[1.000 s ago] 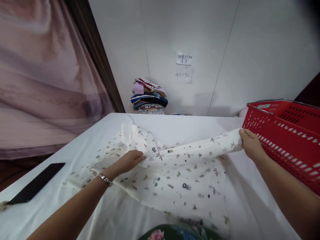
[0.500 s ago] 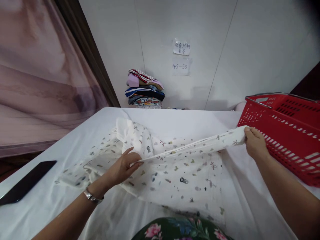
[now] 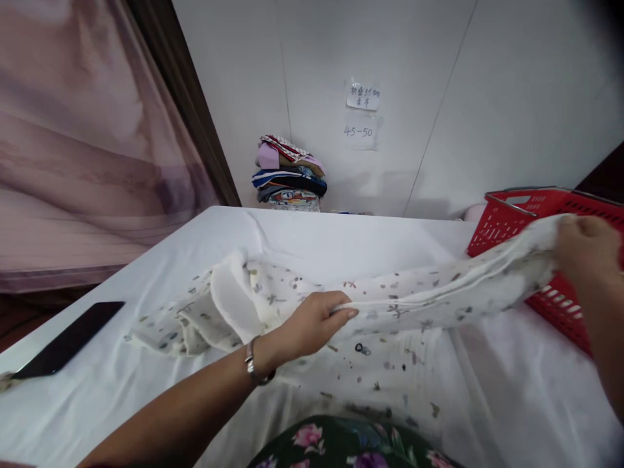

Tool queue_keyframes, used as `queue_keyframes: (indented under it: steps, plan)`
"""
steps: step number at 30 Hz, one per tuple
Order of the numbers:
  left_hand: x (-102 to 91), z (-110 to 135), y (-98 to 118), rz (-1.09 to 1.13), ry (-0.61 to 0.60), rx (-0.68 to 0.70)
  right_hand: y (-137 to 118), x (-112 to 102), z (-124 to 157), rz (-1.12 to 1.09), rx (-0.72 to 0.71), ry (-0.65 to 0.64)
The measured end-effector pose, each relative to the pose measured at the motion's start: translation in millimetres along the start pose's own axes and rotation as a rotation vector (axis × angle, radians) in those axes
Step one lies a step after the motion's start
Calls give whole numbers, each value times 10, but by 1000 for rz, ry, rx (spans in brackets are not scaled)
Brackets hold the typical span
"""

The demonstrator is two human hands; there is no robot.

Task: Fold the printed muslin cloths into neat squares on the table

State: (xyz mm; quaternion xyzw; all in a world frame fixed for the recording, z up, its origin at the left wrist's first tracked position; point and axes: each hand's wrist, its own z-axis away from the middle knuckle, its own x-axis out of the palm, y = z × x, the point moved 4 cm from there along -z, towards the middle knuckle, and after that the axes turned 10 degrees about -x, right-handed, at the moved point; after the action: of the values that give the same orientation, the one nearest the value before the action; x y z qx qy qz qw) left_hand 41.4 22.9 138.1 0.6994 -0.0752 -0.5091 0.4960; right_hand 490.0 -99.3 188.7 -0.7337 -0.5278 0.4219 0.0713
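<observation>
A white cloth with small printed motifs lies spread over the white-covered table. My left hand, with a bracelet at the wrist, is closed in a pinch on a fold of the cloth near the middle. My right hand is closed on the cloth's far right end and holds it lifted in front of the red basket. The cloth runs taut between the two hands and bunches up at the left.
A black phone lies near the table's left edge. A stack of folded clothes stands against the white wall behind the table, under two paper notes. A pink curtain hangs at left. My floral-print clothing shows at the bottom.
My right hand has lifted the cloth's end up and to the right, in front of the basket. My left hand has slid rightward along the fold and closed on it.
</observation>
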Motion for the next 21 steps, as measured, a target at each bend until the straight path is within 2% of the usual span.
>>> queue_keyframes:
  steps: [1, 2, 4, 8, 10, 12, 15, 18, 20, 21]
  plan:
    - [49, -55, -45, -14, 23, -32, -123, 66, 124, -14, -14, -83]
    - [90, -101, -92, -32, 43, -54, -281, 158, 289, -119, -58, -206]
    - [152, -156, -162, -81, 72, -55, -645, 358, 736, -359, -131, -529]
    - [226, -142, -128, -250, 114, 46, -1342, 639, 1768, -602, -283, -1190]
    - [268, -118, -71, -327, 134, 78, -1565, 736, 2143, -653, -329, -1384]
    - [317, -104, -27, -373, 154, 90, -1709, 813, 2366, -719, -398, -1447]
    - [380, -102, -30, -409, 168, 63, -1773, 870, 2474, -728, -484, -1395]
    - [389, -82, -73, -381, 145, 77, -1716, 818, 2429, -613, -525, -1395]
    - [361, -36, -95, -340, 100, 124, -1651, 725, 2323, -542, -542, -1412]
    - [338, -6, -107, -327, 77, 142, -1606, 673, 2235, -503, -534, -1376]
